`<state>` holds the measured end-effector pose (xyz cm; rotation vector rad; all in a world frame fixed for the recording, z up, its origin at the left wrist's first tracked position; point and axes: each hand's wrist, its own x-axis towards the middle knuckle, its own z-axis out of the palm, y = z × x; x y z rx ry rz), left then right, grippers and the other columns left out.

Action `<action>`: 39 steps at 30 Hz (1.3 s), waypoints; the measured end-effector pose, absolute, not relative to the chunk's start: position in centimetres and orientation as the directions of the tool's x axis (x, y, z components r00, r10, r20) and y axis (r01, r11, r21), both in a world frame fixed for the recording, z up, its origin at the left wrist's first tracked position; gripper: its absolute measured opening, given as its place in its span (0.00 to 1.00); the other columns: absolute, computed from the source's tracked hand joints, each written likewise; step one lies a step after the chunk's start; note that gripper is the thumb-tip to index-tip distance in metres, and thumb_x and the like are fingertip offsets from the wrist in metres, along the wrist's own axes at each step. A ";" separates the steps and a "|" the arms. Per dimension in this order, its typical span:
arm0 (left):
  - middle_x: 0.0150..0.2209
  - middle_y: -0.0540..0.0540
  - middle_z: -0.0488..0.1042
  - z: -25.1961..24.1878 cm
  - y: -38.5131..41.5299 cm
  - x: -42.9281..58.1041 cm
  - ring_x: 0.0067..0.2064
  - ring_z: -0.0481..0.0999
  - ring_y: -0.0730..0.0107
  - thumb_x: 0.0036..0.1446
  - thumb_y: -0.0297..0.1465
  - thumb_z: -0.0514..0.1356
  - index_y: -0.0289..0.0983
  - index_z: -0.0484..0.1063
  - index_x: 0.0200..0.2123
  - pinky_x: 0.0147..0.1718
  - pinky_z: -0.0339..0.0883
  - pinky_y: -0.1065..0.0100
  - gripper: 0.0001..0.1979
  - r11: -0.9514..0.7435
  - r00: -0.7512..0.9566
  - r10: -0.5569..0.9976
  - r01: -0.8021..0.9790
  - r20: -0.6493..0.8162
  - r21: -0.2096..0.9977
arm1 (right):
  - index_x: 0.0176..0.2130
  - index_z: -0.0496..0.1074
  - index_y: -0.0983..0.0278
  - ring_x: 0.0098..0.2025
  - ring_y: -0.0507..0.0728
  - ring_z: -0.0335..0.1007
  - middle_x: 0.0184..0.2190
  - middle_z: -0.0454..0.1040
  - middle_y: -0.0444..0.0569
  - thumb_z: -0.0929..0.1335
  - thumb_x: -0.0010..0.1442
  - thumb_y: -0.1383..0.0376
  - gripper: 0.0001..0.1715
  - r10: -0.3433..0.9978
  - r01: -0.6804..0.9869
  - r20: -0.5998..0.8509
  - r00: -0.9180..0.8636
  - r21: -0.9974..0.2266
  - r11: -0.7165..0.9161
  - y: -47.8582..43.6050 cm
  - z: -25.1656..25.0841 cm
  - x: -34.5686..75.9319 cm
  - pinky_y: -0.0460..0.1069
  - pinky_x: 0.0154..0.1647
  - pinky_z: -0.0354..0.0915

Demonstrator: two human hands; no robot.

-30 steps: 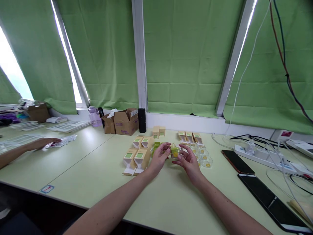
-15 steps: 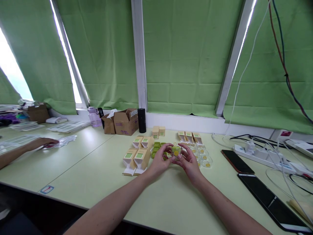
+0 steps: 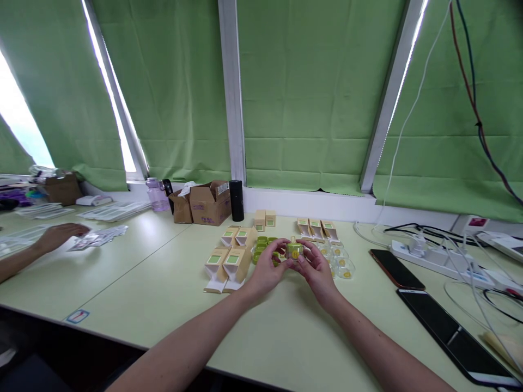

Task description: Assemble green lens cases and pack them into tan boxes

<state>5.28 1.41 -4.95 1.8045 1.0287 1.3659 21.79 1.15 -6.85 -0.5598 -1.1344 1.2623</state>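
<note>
Between the fingertips of both hands is a small green-and-clear case [image 3: 294, 251] with a yellow mark on its front and a loop on top. My left hand [image 3: 267, 267] grips its left side, and my right hand [image 3: 316, 268] grips the right. Behind my left fingers, several green pieces [image 3: 261, 246] lie on the table, partly covered. Clear pieces with yellow marks [image 3: 344, 268] rest just beyond my right hand. Several kraft boxes [image 3: 233, 260] with green labels and raised white flaps stand left of my left hand.
More kraft boxes [image 3: 315, 228] stand behind the clear pieces, and two small ones [image 3: 265, 219] sit near the wall. Right are two phones [image 3: 396, 268] and a power strip [image 3: 443, 261] with cables. Another person's hand [image 3: 61, 235] is over flat packets [image 3: 98, 238] at left.
My hands and the small case stay almost where they were. At left, the other person's hand has drawn back a little to the left from the packets.
</note>
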 end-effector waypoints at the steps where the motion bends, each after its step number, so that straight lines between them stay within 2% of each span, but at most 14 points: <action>1: 0.54 0.40 0.75 -4.9 1.3 5.3 0.52 0.75 0.59 0.58 0.31 0.67 0.41 0.73 0.55 0.48 0.69 0.60 0.21 -0.482 0.146 0.876 0.206 0.460 0.852 | 0.55 0.74 0.54 0.48 0.60 0.78 0.48 0.76 0.49 0.79 0.54 0.51 0.31 0.932 -0.448 0.349 -0.095 -0.851 0.273 1.2 -7.0 21.8 0.60 0.54 0.76; 5: 0.55 0.40 0.75 -4.7 0.9 5.4 0.50 0.75 0.59 0.57 0.32 0.68 0.42 0.73 0.56 0.49 0.70 0.60 0.22 -0.485 0.137 0.874 0.206 0.465 0.850 | 0.56 0.75 0.53 0.46 0.57 0.77 0.49 0.75 0.47 0.80 0.54 0.53 0.32 0.942 -0.464 0.329 -0.070 -0.846 0.262 1.4 -7.3 21.9 0.57 0.53 0.76; 9: 0.56 0.39 0.74 -4.8 1.0 5.2 0.49 0.75 0.60 0.56 0.33 0.69 0.41 0.71 0.58 0.51 0.71 0.58 0.26 -0.519 0.146 0.855 0.204 0.498 0.830 | 0.57 0.75 0.54 0.42 0.58 0.80 0.42 0.79 0.46 0.80 0.55 0.54 0.33 0.956 -0.583 0.281 -0.089 -0.793 0.179 1.4 -7.1 21.9 0.58 0.51 0.77; 15: 0.51 0.39 0.76 -4.9 1.2 5.2 0.53 0.75 0.57 0.63 0.35 0.63 0.40 0.70 0.56 0.51 0.70 0.59 0.19 -0.561 0.176 0.826 0.173 0.535 0.809 | 0.49 0.74 0.55 0.41 0.62 0.84 0.42 0.84 0.48 0.79 0.56 0.55 0.24 0.965 -0.697 0.244 -0.095 -0.708 0.110 2.1 -7.6 22.1 0.64 0.51 0.77; 18: 0.49 0.39 0.76 -4.9 1.0 5.2 0.52 0.76 0.58 0.64 0.35 0.63 0.39 0.70 0.56 0.51 0.70 0.59 0.18 -0.559 0.179 0.827 0.155 0.533 0.815 | 0.48 0.72 0.55 0.43 0.65 0.84 0.42 0.84 0.48 0.78 0.56 0.54 0.23 0.970 -0.714 0.229 -0.081 -0.692 0.104 2.5 -7.9 22.3 0.67 0.51 0.77; 22: 0.48 0.40 0.77 -4.8 1.0 5.2 0.50 0.77 0.59 0.63 0.37 0.64 0.39 0.70 0.55 0.50 0.70 0.60 0.18 -0.554 0.174 0.830 0.145 0.530 0.820 | 0.48 0.71 0.55 0.44 0.67 0.84 0.42 0.84 0.49 0.77 0.57 0.54 0.23 0.974 -0.711 0.211 -0.082 -0.698 0.091 2.8 -8.1 22.6 0.68 0.51 0.77; 28: 0.48 0.40 0.76 -4.9 1.2 5.3 0.51 0.77 0.58 0.64 0.38 0.63 0.39 0.70 0.54 0.50 0.71 0.59 0.18 -0.533 0.171 0.843 0.148 0.509 0.833 | 0.48 0.71 0.55 0.42 0.64 0.84 0.41 0.84 0.47 0.78 0.57 0.54 0.23 0.974 -0.699 0.216 -0.066 -0.707 0.109 2.6 -7.9 22.4 0.66 0.50 0.78; 34: 0.51 0.36 0.75 -4.8 1.3 5.3 0.53 0.75 0.55 0.62 0.40 0.65 0.38 0.69 0.56 0.49 0.72 0.57 0.22 -0.483 0.151 0.873 0.129 0.464 0.866 | 0.51 0.71 0.56 0.43 0.61 0.82 0.41 0.82 0.47 0.80 0.53 0.56 0.29 0.971 -0.643 0.237 -0.028 -0.748 0.164 1.9 -7.5 22.2 0.62 0.49 0.77; 39: 0.53 0.36 0.74 -5.2 1.9 5.0 0.52 0.75 0.57 0.60 0.40 0.68 0.38 0.67 0.59 0.50 0.71 0.59 0.27 -0.457 0.173 0.882 0.084 0.439 0.885 | 0.52 0.71 0.57 0.44 0.59 0.78 0.44 0.78 0.48 0.83 0.47 0.57 0.36 0.956 -0.552 0.291 0.048 -0.789 0.268 1.6 -7.2 22.1 0.58 0.47 0.77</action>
